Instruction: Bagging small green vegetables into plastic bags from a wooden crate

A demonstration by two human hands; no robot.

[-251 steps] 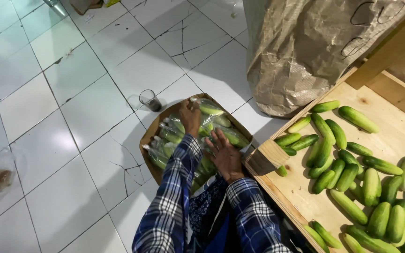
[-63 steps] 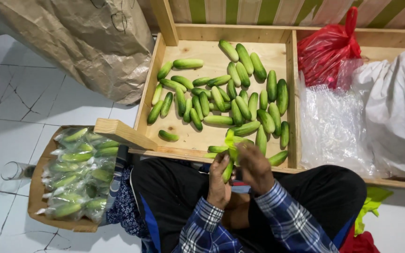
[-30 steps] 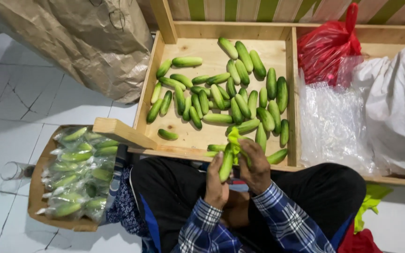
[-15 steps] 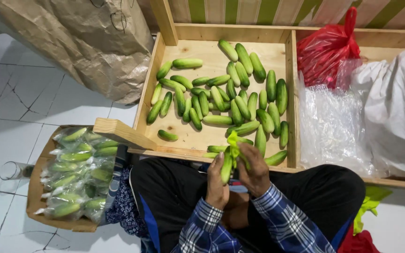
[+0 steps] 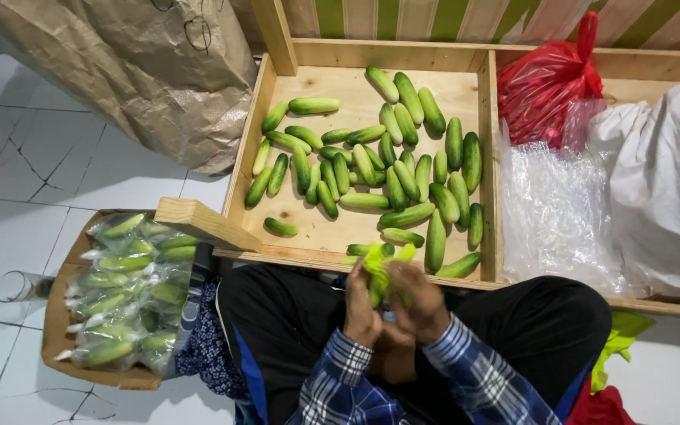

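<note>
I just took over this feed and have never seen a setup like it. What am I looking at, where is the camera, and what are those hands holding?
No machine here: the single camera sits on a person's head, looking down at their lap. The left hand and right hand together grip a yellow-green bundle; whether it is plastic wrapping or ties is hard to tell. Ahead lies a wooden tray of loose cucumbers. On the left, a smaller wooden box holds bagged cucumbers. A brown sack, red bag and clear plastic bag lie around.

brown sack, red bag, glass, perhaps bagged cucumbers in a tray.
</note>
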